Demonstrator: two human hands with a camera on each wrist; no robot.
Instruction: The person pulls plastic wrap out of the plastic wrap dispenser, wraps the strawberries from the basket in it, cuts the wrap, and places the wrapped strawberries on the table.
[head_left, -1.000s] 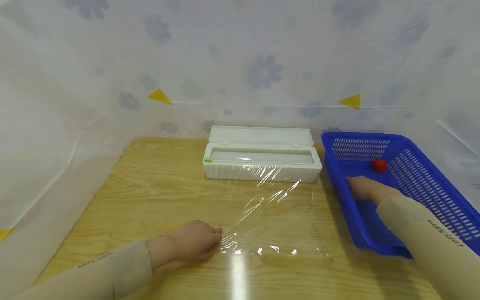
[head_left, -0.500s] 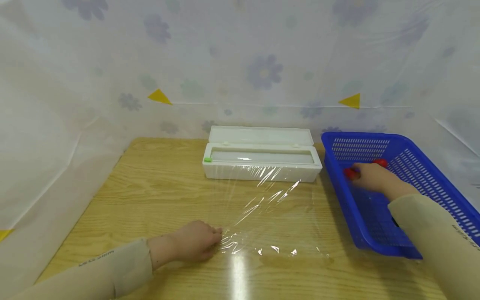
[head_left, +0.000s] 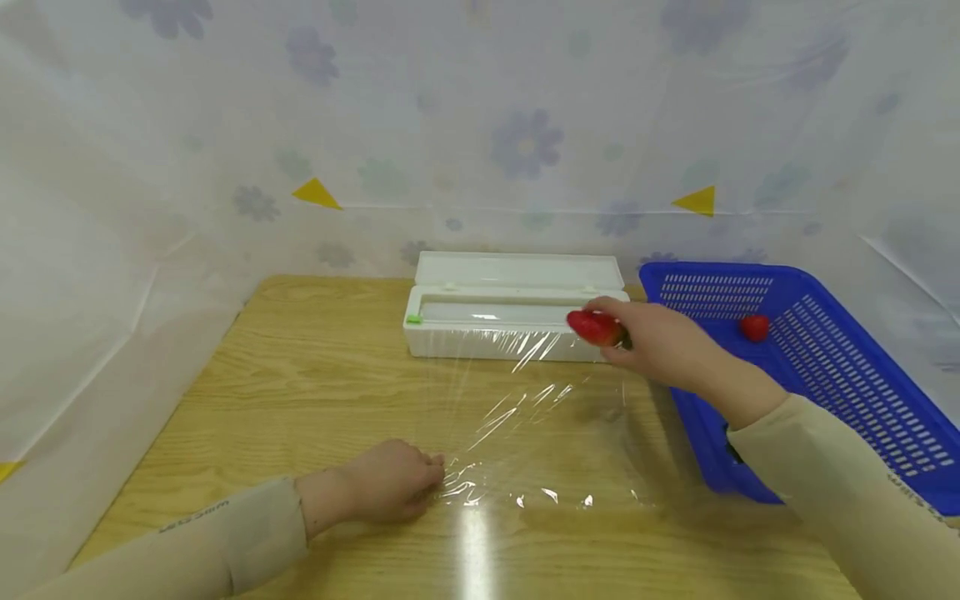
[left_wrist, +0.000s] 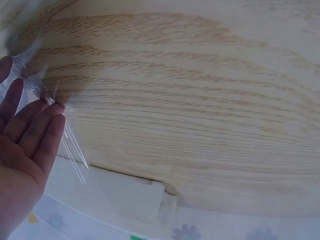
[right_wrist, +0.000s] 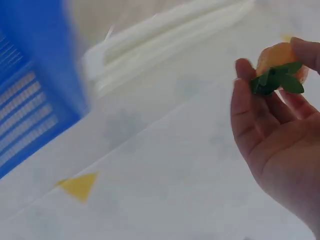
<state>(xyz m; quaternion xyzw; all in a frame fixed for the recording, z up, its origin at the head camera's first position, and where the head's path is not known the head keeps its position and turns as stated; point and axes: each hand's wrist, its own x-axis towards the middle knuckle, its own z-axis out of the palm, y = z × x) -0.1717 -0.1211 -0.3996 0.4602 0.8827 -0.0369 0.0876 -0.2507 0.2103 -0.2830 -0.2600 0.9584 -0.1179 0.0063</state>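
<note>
Dispenser box (head_left: 495, 293) stands at the rear middle of the table (head_left: 300, 367), before a hanging sheet (head_left: 450, 100); its lid (head_left: 517, 269) sits along the box's rear edge. Film (head_left: 525, 425) extends forward from the box over the tabletop. Left hand (head_left: 392, 481) located at the film's near left corner. Basket (head_left: 862, 367) positioned right of box and film — one strawberry (head_left: 754, 327) inside, toward the far end. Second strawberry (head_left: 596, 327) in the right hand (head_left: 663, 343), left of the basket — right forearm above the basket.
</note>
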